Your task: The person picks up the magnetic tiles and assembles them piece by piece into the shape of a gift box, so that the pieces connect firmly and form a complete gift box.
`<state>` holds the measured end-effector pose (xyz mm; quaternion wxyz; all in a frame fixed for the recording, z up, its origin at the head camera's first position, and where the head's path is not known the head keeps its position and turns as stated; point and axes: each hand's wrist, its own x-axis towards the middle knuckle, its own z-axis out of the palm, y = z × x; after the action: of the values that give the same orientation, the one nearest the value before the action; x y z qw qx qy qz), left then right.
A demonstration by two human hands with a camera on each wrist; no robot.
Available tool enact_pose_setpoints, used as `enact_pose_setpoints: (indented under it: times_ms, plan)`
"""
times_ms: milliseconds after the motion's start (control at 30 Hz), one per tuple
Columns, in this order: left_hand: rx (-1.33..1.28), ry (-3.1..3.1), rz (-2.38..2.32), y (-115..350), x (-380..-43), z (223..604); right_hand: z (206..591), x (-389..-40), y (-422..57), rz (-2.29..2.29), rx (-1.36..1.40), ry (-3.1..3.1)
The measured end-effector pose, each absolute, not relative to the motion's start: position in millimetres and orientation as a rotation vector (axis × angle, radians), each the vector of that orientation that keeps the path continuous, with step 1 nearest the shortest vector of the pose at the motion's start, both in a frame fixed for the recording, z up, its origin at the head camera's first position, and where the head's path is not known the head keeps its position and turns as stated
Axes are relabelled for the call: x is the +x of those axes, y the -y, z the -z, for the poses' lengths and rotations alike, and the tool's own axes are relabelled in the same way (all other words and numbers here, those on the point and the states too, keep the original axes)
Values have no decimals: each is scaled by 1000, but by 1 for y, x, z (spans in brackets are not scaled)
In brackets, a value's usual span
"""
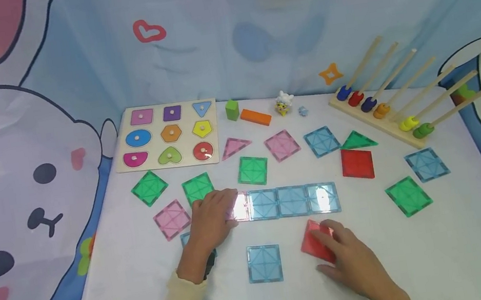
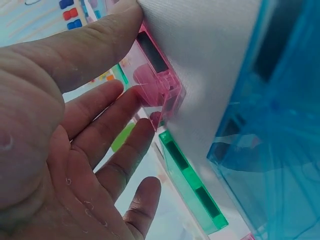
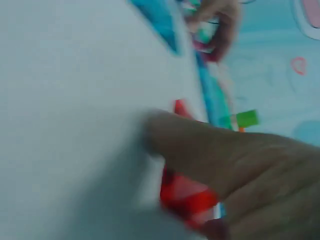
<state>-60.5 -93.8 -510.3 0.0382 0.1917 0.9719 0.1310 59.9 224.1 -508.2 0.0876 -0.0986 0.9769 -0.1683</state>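
A row of square translucent magnetic tiles lies across the middle of the table: a pink tile (image 1: 242,207) at the left end, then blue tiles (image 1: 292,200). My left hand (image 1: 213,215) holds the pink tile, thumb at its near edge and fingers at its far edge. In the left wrist view, fingertips (image 2: 145,127) reach the corner of that pink tile (image 2: 162,92). My right hand (image 1: 354,257) is over a tilted red tile (image 1: 314,242), fingers on top and thumb spread off its near side. The right wrist view is blurred, with the thumb overlapping the red tile (image 3: 187,197).
A single blue tile (image 1: 264,264) lies between the hands. Several loose tiles surround the row, including a green tile (image 1: 253,170) and a darker red tile (image 1: 357,163). Behind stand a shape puzzle board (image 1: 152,151) and a wooden peg rack (image 1: 393,129) with coloured beads.
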Motion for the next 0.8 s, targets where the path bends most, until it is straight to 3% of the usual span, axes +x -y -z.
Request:
enact_pose_setpoints:
  times_ms: [433,633,800]
  plan:
    - [563,-2963,-449,97,-59,513,516,53,-245,485,-304,-3052]
    - [602,-2981,-420,94,-61,516,504,50,-205,561,-375,-3030]
    - [585,-3000,-400,95,-60,516,509,55,-152,671,-705,-2833]
